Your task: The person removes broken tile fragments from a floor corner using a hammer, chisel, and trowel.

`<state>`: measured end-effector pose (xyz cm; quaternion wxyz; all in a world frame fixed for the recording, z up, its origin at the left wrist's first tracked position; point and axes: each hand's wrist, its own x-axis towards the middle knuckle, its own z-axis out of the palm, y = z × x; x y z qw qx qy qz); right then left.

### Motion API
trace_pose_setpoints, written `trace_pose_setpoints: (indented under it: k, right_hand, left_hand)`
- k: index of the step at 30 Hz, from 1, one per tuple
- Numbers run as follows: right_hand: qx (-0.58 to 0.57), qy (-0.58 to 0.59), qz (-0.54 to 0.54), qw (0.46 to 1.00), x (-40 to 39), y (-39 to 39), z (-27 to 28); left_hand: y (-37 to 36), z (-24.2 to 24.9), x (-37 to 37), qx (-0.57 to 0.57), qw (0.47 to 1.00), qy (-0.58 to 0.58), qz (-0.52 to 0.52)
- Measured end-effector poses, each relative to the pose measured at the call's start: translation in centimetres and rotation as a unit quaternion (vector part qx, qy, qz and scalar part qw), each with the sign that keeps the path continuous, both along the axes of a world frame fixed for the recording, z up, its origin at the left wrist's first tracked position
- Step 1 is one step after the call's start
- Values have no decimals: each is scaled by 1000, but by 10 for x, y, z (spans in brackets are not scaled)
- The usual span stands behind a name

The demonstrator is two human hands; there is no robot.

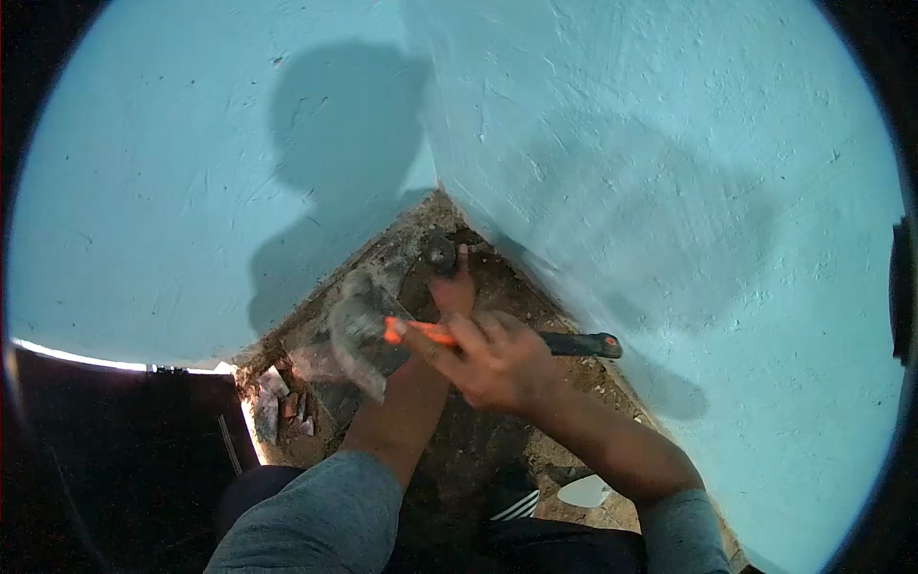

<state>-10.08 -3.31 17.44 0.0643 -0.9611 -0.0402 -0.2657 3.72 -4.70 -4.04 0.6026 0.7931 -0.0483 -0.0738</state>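
My right hand (492, 362) is wrapped round the orange and black handle of a claw hammer (583, 344). The metal head, blurred, lies to the left, above my left forearm. Farther down in the corner, my left hand (452, 290) is beside a round, dark metal end (440, 253), with one finger or thumb pointing up next to it. The rest of that hand's grip is too hidden to make out.
Two light blue walls (191, 210) meet in a corner above a rough dirt floor (382, 253). Broken pieces (271, 407) lie at the left edge. A white, rounded object (584, 492) and a striped shoe (516, 505) are near my legs.
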Motion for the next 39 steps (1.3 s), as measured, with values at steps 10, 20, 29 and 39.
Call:
trace_pose_setpoints:
  k: [10,20,29,39]
  right_hand:
    - [26,156,-203,966,28,-41,-39]
    - [82,98,-47,991,17,-10,-44]
    - [208,275,-311,885,-74,-56,-84]
    - [289,327,-336,835,-182,-7,-150]
  left_hand:
    - [8,-119,36,-460,849,221,-134]
    - [-7,-117,24,-207,976,47,42]
    - [13,-61,38,-51,995,15,-86]
    - [-24,-30,58,257,947,-133,-143]
